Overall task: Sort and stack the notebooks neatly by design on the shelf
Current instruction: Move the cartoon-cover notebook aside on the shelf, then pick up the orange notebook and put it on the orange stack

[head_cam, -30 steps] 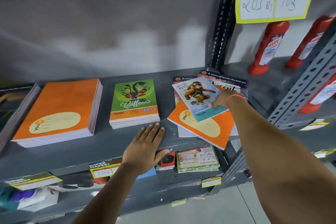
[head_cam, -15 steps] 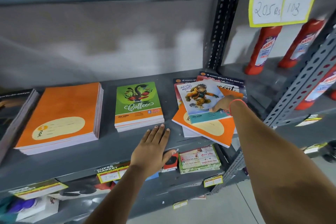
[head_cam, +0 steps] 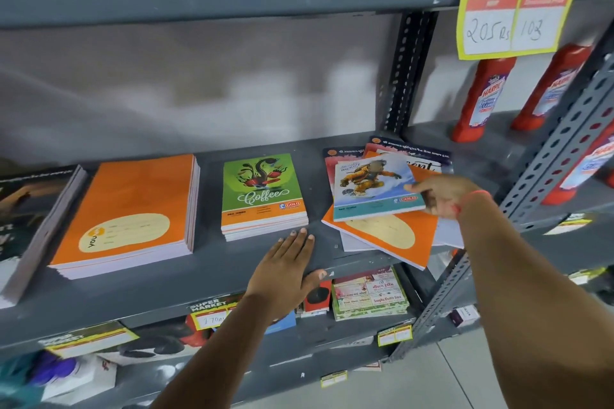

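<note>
On the grey shelf [head_cam: 212,272] lies a tall stack of orange notebooks [head_cam: 129,212] at the left and a shorter stack of green "Coffee" notebooks [head_cam: 262,196] in the middle. At the right is a loose, crooked pile: a snowboarder-cover notebook [head_cam: 372,189] on top, an orange notebook [head_cam: 388,236] under it, dark-topped ones [head_cam: 415,151] behind. My right hand [head_cam: 442,192] grips the snowboarder notebook by its right edge. My left hand [head_cam: 289,269] rests flat with fingers spread on the shelf's front, just before the green stack.
A dark stack of books [head_cam: 30,219] lies at the far left. Red cleaner bottles [head_cam: 481,100] stand on the neighbouring shelf behind a perforated upright [head_cam: 545,169]. A yellow price sign [head_cam: 511,10] hangs above. The lower shelf holds small packs [head_cam: 368,294] and price tags.
My right hand has turned the snowboarder notebook straighter and drawn it slightly right on the pile. My left hand has stayed flat on the shelf edge.
</note>
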A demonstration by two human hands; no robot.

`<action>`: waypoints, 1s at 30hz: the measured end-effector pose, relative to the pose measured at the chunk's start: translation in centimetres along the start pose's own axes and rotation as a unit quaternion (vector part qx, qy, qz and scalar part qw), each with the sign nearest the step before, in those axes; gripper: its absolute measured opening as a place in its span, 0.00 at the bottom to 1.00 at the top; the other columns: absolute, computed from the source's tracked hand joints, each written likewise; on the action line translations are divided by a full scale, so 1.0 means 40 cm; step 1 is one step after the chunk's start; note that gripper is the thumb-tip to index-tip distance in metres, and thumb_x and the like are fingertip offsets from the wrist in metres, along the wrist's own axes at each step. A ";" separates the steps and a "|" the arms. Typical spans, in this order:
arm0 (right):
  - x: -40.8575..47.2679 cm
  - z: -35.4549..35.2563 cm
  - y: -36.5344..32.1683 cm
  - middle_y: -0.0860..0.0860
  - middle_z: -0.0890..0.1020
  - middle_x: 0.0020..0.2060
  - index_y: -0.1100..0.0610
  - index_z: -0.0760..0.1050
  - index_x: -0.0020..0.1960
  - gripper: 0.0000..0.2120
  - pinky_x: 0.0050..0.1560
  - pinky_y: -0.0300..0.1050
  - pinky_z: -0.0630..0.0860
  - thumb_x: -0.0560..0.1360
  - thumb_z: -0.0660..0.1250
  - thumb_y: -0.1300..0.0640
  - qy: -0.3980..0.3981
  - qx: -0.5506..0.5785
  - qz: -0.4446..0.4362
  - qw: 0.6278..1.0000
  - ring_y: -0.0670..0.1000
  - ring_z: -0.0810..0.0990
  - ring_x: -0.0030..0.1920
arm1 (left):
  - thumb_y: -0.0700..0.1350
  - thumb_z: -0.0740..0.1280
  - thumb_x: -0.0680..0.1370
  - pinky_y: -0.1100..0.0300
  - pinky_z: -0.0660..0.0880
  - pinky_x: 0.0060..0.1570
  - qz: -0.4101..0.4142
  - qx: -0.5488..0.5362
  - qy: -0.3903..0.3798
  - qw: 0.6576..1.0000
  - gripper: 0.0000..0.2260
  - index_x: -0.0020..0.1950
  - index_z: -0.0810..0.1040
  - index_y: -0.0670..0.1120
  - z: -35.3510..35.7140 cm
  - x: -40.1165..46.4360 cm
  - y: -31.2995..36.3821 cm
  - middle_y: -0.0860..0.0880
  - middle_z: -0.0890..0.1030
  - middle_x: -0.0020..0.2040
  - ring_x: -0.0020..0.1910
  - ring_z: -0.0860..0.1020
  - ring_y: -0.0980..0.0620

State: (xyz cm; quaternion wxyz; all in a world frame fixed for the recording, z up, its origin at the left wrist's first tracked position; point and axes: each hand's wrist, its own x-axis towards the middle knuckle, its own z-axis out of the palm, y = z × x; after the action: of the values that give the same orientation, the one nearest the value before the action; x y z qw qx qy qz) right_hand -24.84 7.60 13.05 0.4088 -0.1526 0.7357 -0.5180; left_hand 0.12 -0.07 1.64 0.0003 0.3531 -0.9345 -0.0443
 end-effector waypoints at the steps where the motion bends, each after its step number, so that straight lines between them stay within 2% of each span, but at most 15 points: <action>1: 0.029 -0.008 -0.003 0.67 0.79 0.51 0.62 0.68 0.39 0.07 0.31 0.35 0.80 0.74 0.63 0.68 -0.034 0.001 0.023 0.999 0.48 0.83 0.32 | 0.68 0.26 0.62 0.61 0.39 0.69 0.006 -0.018 -0.005 1.000 0.47 0.76 0.46 0.47 0.009 -0.002 -0.015 0.48 0.48 0.78 0.77 0.49 0.50; 4: 0.079 0.033 -0.014 0.56 0.83 0.37 0.62 0.72 0.42 0.03 0.33 0.40 0.82 0.73 0.66 0.66 -0.074 0.012 0.031 0.997 0.53 0.81 0.41 | 0.70 0.21 0.57 0.63 0.42 0.71 -0.017 -0.065 0.005 0.998 0.52 0.76 0.45 0.47 0.000 -0.042 -0.050 0.49 0.49 0.78 0.77 0.49 0.51; 6: 0.079 0.110 -0.015 0.56 0.82 0.40 0.62 0.72 0.43 0.03 0.38 0.41 0.82 0.72 0.66 0.66 -0.132 0.013 0.018 0.991 0.54 0.81 0.44 | 0.70 0.19 0.57 0.62 0.41 0.69 -0.053 -0.064 0.015 0.996 0.54 0.76 0.47 0.46 0.014 -0.072 -0.080 0.48 0.49 0.78 0.77 0.50 0.50; 8: 0.068 0.199 -0.013 0.56 0.81 0.40 0.63 0.72 0.42 0.03 0.42 0.41 0.80 0.72 0.66 0.66 -0.175 0.017 0.018 0.984 0.54 0.80 0.44 | 0.68 0.24 0.67 0.59 0.49 0.69 -0.079 -0.041 0.015 0.996 0.48 0.74 0.58 0.43 0.020 -0.095 -0.091 0.46 0.59 0.76 0.74 0.61 0.47; 10: 0.057 0.290 -0.013 0.55 0.81 0.34 0.62 0.71 0.39 0.05 0.35 0.38 0.80 0.72 0.66 0.67 -0.188 0.022 0.016 0.982 0.53 0.79 0.38 | 0.61 0.34 0.77 0.57 0.63 0.62 -0.100 -0.040 -0.017 0.994 0.37 0.66 0.73 0.42 0.025 -0.108 -0.097 0.45 0.76 0.66 0.63 0.77 0.47; 12: 0.057 0.365 -0.003 0.54 0.81 0.26 0.62 0.70 0.35 0.09 0.26 0.37 0.78 0.72 0.66 0.69 -0.175 0.024 0.002 0.984 0.52 0.79 0.33 | 0.58 0.39 0.79 0.56 0.70 0.58 -0.092 -0.038 -0.014 0.995 0.32 0.61 0.77 0.43 0.036 -0.112 -0.097 0.46 0.81 0.60 0.57 0.81 0.49; 13: 0.056 0.397 0.000 0.56 0.82 0.26 0.62 0.69 0.34 0.11 0.27 0.39 0.80 0.71 0.66 0.70 -0.166 0.018 -0.006 0.986 0.54 0.81 0.32 | 0.58 0.39 0.80 0.55 0.72 0.57 -0.088 -0.037 -0.003 0.995 0.32 0.61 0.77 0.43 0.038 -0.115 -0.100 0.46 0.81 0.60 0.57 0.81 0.49; 15: 0.080 0.438 0.022 0.64 0.83 0.35 0.61 0.68 0.31 0.13 0.41 0.53 0.83 0.69 0.69 0.69 -0.126 -0.053 -0.042 0.990 0.59 0.83 0.38 | 0.57 0.39 0.79 0.53 0.76 0.55 -0.084 -0.028 -0.002 0.996 0.32 0.60 0.78 0.42 0.036 -0.116 -0.103 0.45 0.82 0.59 0.57 0.81 0.49; 16: 0.085 0.452 0.030 0.65 0.81 0.41 0.59 0.67 0.30 0.15 0.46 0.56 0.80 0.68 0.71 0.66 -0.106 -0.126 -0.064 0.984 0.58 0.82 0.44 | 0.57 0.39 0.79 0.53 0.76 0.55 -0.086 -0.018 -0.002 0.996 0.32 0.60 0.78 0.42 0.036 -0.116 -0.107 0.45 0.82 0.59 0.57 0.81 0.49; 18: 0.080 0.459 0.038 0.61 0.81 0.49 0.59 0.69 0.32 0.13 0.47 0.49 0.79 0.68 0.71 0.59 -0.074 -0.278 -0.106 0.952 0.56 0.80 0.48 | 0.57 0.39 0.79 0.53 0.77 0.55 -0.083 -0.005 0.004 0.997 0.32 0.60 0.78 0.42 0.043 -0.114 -0.110 0.46 0.82 0.59 0.57 0.81 0.49; 21: 0.061 0.460 0.033 0.60 0.81 0.53 0.65 0.75 0.49 0.14 0.37 0.42 0.70 0.71 0.69 0.54 -0.041 -0.408 -0.162 0.898 0.56 0.76 0.44 | 0.56 0.40 0.79 0.54 0.79 0.51 -0.073 0.015 0.030 0.997 0.32 0.56 0.81 0.43 0.042 -0.104 -0.107 0.46 0.84 0.56 0.54 0.83 0.49; 24: 0.057 0.432 0.033 0.61 0.81 0.54 0.64 0.75 0.54 0.14 0.45 0.45 0.72 0.72 0.66 0.58 0.001 -0.457 -0.191 0.868 0.60 0.79 0.52 | 0.53 0.51 0.77 0.59 0.80 0.41 -0.009 0.023 0.127 0.992 0.21 0.49 0.83 0.47 0.015 -0.075 -0.080 0.48 0.85 0.51 0.44 0.85 0.50; 27: 0.052 0.353 0.046 0.60 0.80 0.56 0.63 0.76 0.55 0.13 0.50 0.45 0.73 0.73 0.64 0.58 0.054 -0.442 -0.175 0.878 0.61 0.78 0.57 | 0.48 0.57 0.71 0.60 0.79 0.35 0.032 0.018 0.161 0.986 0.15 0.44 0.83 0.47 -0.056 -0.004 -0.024 0.49 0.86 0.46 0.39 0.84 0.49; 29: 0.035 0.276 0.066 0.59 0.79 0.57 0.61 0.75 0.57 0.13 0.53 0.48 0.74 0.74 0.60 0.58 0.096 -0.446 -0.136 0.880 0.61 0.78 0.57 | 0.43 0.60 0.71 0.55 0.80 0.39 0.030 0.012 0.168 0.985 0.12 0.46 0.83 0.44 -0.107 0.060 0.018 0.45 0.84 0.51 0.43 0.83 0.43; 30: 0.025 0.239 0.081 0.60 0.79 0.57 0.61 0.74 0.57 0.13 0.53 0.49 0.74 0.75 0.59 0.59 0.113 -0.470 -0.119 0.867 0.61 0.78 0.57 | 0.41 0.61 0.72 0.51 0.78 0.46 0.028 -0.002 0.158 0.987 0.11 0.49 0.81 0.42 -0.125 0.091 0.037 0.43 0.82 0.56 0.49 0.81 0.39</action>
State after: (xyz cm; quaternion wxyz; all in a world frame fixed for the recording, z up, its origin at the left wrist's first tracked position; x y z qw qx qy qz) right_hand -17.57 2.20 8.50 0.1381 -0.3540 0.9093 -0.1696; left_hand -3.42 -1.80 6.65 0.1502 0.3292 -0.9322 0.0103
